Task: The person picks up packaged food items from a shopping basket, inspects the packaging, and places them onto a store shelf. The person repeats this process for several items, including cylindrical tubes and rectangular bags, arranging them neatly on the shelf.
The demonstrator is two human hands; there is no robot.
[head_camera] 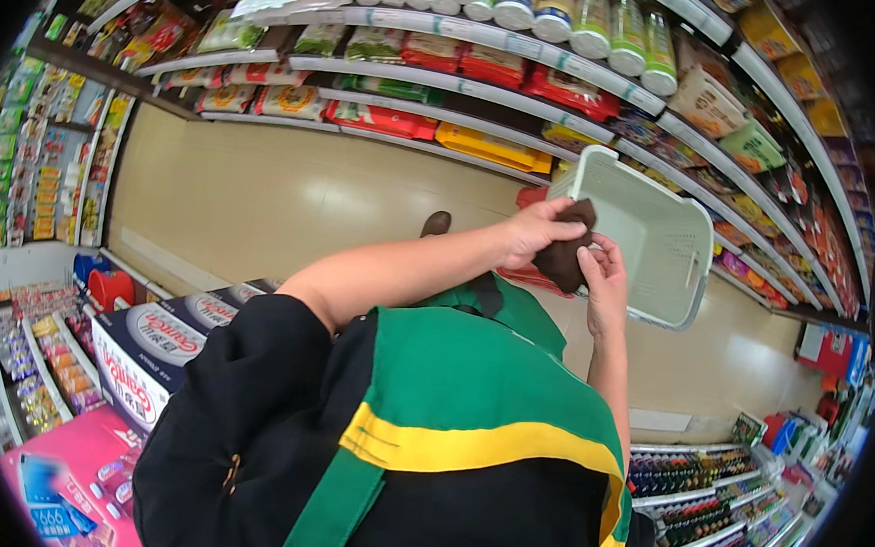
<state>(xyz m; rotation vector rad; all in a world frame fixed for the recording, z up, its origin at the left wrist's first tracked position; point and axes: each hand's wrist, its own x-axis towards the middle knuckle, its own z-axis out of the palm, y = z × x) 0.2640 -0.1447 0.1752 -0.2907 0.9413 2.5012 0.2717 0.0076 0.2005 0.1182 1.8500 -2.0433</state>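
A crumpled dark brown cloth [561,255] is held between both of my hands, in front of my green apron [492,359]. My left hand [536,234] pinches its upper part between thumb and fingers. On the cloth's right side, my right hand [605,267] grips the edge with thumb and fingertips. Just beyond my hands is a pale, whitish-green plastic basket [654,230] with perforated walls; its visible inside holds nothing. Something red, partly hidden by my hands and the cloth, lies beside the basket.
Shelves [497,40] with bagged goods and upright canisters [591,31] curve across the far side. Printed cartons [136,353] stand at the lower left, near a red bucket [111,290]. Tiled floor [285,181] shows before the shelves. Bottle racks [695,477] stand lower right.
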